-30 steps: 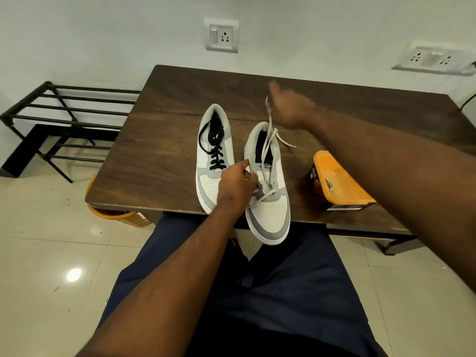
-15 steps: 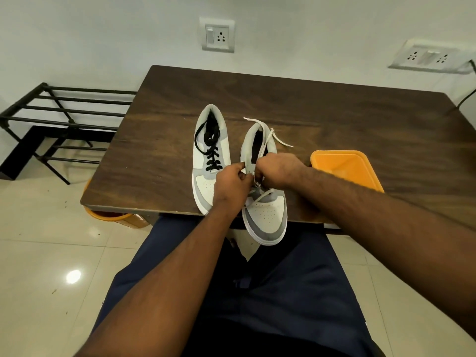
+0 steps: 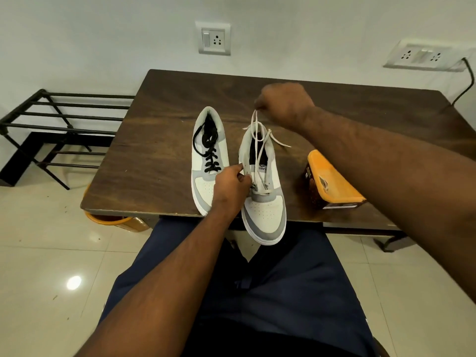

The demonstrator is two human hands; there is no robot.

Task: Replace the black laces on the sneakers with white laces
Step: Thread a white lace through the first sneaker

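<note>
The right grip (image 3: 282,105) pinches the white flat lace (image 3: 260,148) and holds it raised above the grey-and-white sneaker (image 3: 262,186), whose toe overhangs the near edge of the dark wooden tabletop (image 3: 159,140). The left grip (image 3: 230,185) grasps that sneaker's eyelet edge. Just beside it on the left lies the matching black-laced sneaker (image 3: 208,161); an orange-lidded box (image 3: 332,181) sits to the right.

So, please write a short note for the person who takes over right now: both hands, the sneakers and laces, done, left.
Left hand grips the right-side sneaker at its lower eyelets. Right hand pinches the white lace and holds it up above the heel.
Both sneakers lie on the table; that one's toe overhangs the near edge.
Done: white lace through the lowest eyelets only.
Left: finish it, then the left-side sneaker, which has its black lace.
</note>
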